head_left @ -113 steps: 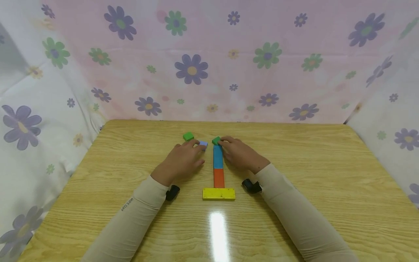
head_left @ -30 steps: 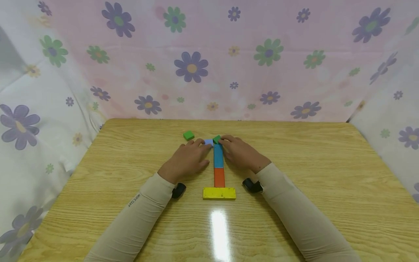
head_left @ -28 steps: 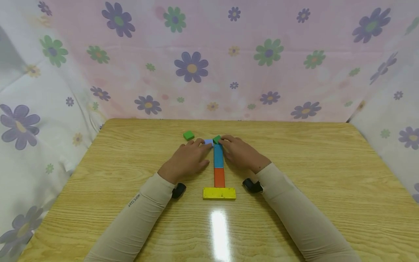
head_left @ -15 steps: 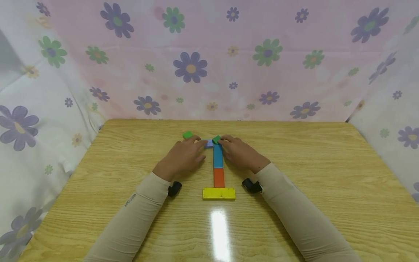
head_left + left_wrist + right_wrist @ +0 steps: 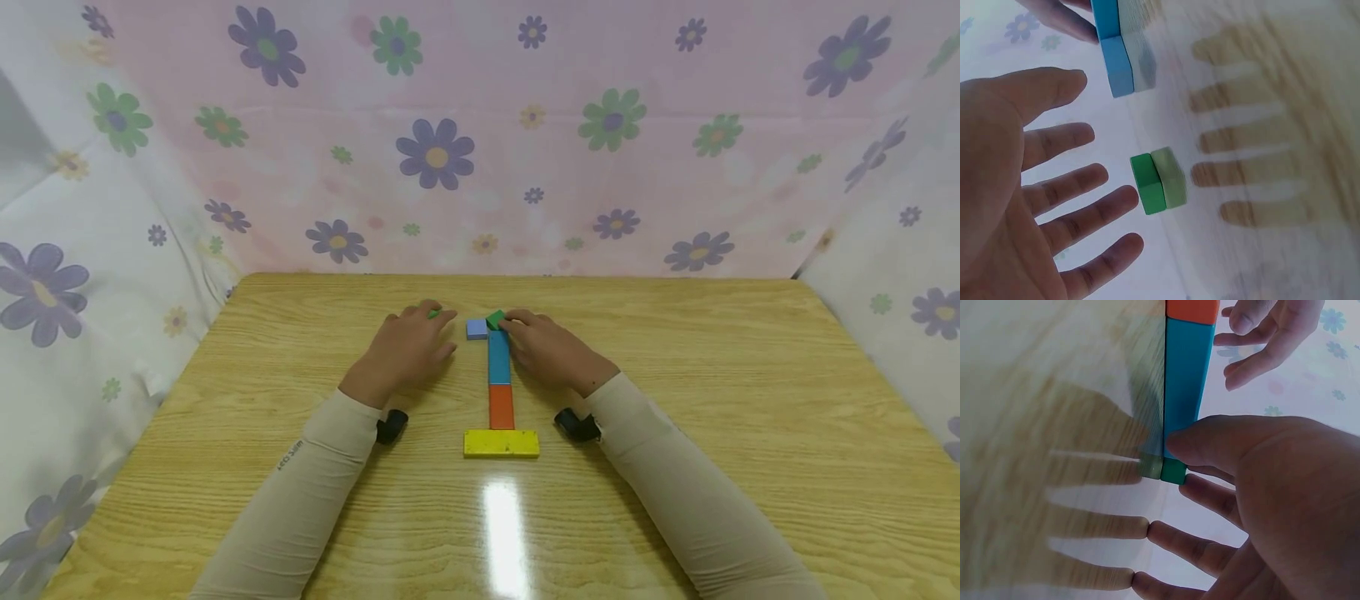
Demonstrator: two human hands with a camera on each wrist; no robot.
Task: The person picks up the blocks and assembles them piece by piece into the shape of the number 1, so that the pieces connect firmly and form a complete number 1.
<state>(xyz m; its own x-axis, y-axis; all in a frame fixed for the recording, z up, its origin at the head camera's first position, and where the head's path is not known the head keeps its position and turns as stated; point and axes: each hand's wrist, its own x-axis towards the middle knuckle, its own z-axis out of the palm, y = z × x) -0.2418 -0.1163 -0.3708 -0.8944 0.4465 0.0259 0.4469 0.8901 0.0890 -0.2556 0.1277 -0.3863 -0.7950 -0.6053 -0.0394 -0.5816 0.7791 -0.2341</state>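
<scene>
My left hand (image 5: 405, 346) is spread over the light green block (image 5: 434, 314), which its fingers mostly hide in the head view. In the left wrist view one fingertip is right at that block's edge (image 5: 1147, 184). My right hand (image 5: 551, 348) touches the dark green block (image 5: 496, 319) with its fingertips, its thumb lying by the end of the blue block (image 5: 1186, 381). The dark green block sits turned at the blue block's far end. Beside it, to the left, lies a lavender-blue block (image 5: 476, 329). An orange-red block (image 5: 501, 407) continues the column toward a yellow block (image 5: 501, 443) laid crosswise.
The wooden table (image 5: 712, 400) runs back to a flowered cloth (image 5: 525, 158) that hangs behind and at both sides. Black wrist cameras, such as the left one (image 5: 392, 427), jut inward under the sleeves. A bright reflection lies on the near tabletop.
The left hand slid the lavender-blue block right to beside the column's top, then let go and moved left to the light green block. The right hand has stayed at the dark green block.
</scene>
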